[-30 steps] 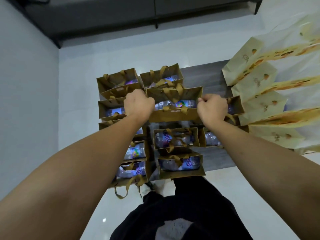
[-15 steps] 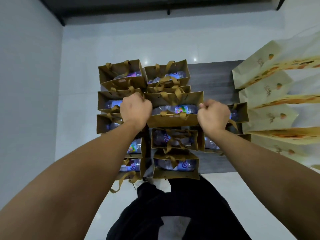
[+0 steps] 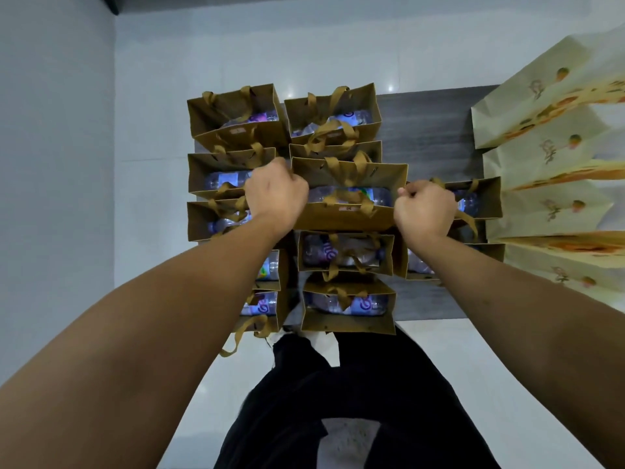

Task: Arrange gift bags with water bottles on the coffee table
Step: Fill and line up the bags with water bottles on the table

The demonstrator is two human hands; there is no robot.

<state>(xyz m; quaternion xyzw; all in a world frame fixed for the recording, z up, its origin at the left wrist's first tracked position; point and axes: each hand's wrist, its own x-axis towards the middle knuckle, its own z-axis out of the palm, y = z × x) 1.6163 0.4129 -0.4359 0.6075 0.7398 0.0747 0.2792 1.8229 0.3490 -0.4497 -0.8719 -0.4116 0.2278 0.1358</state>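
A gold-brown paper gift bag (image 3: 348, 216) with ribbon handles and a water bottle (image 3: 351, 195) lying inside hangs above the middle of the dark coffee table (image 3: 429, 130). My left hand (image 3: 275, 192) grips its left edge and my right hand (image 3: 424, 206) grips its right edge, both fists closed on the paper. Around and under it stand several more gold bags holding bottles, such as the far-left bag (image 3: 236, 120), the far-middle bag (image 3: 333, 111) and the nearest bag (image 3: 348, 306). Another bag (image 3: 480, 198) stands just right of my right hand.
Several pale yellow paper bags (image 3: 548, 154) with orange prints stand in a row along the table's right side. Bare dark tabletop shows at the far right between the gold and yellow bags. White floor tiles (image 3: 473, 367) surround the table, and my dark trousers (image 3: 338, 401) are below.
Both hands and the held bag sit slightly lower and nearer in the picture than a second ago. The camera has tilted down, so the dark sofa at the top has left view.
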